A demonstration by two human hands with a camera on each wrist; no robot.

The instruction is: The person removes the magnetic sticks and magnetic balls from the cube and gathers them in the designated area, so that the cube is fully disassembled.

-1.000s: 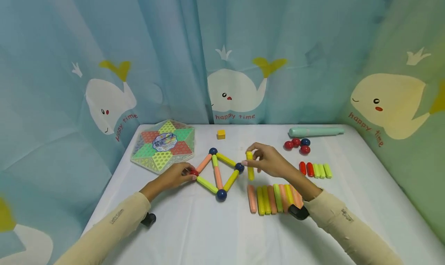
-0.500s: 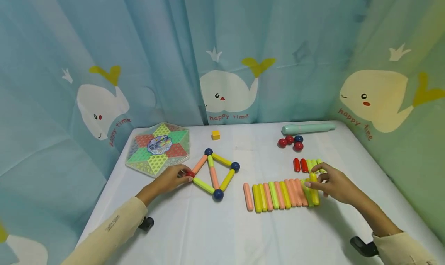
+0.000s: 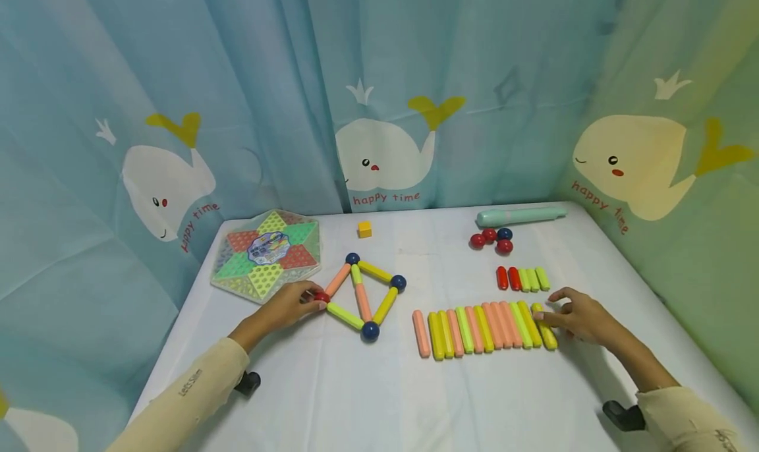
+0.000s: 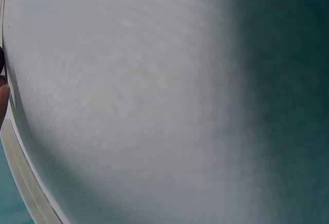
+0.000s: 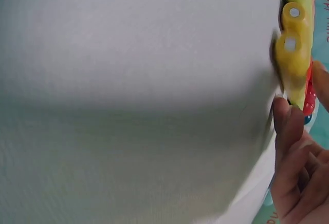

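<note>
My left hand [image 3: 286, 308] pinches a red ball [image 3: 322, 297] at the left corner of a flat figure built from magnetic rods and dark blue balls. Its sides are orange, green and yellow rods, with a green rod [image 3: 356, 274] and an orange rod [image 3: 363, 303] running down the middle. At the right end of a row of rods, my right hand [image 3: 584, 317] has its thumb at the top of a yellow rod [image 3: 548, 332], which lies slanted beside the others. Thumb and index finger stand apart. In the right wrist view, metal discs show in the rod ends.
Short red and green rods [image 3: 524, 279] lie behind the row [image 3: 479, 328]. Farther back are red balls [image 3: 505, 246], a blue ball [image 3: 505, 234] and a mint-green tube [image 3: 522, 216]. A yellow cube [image 3: 364, 229] and a star-patterned game board [image 3: 269, 251] sit at the back left.
My right hand carried the yellow rod from near the figure to the row's right end, lowered it and loosened its grip. My left hand stays on the red ball.
</note>
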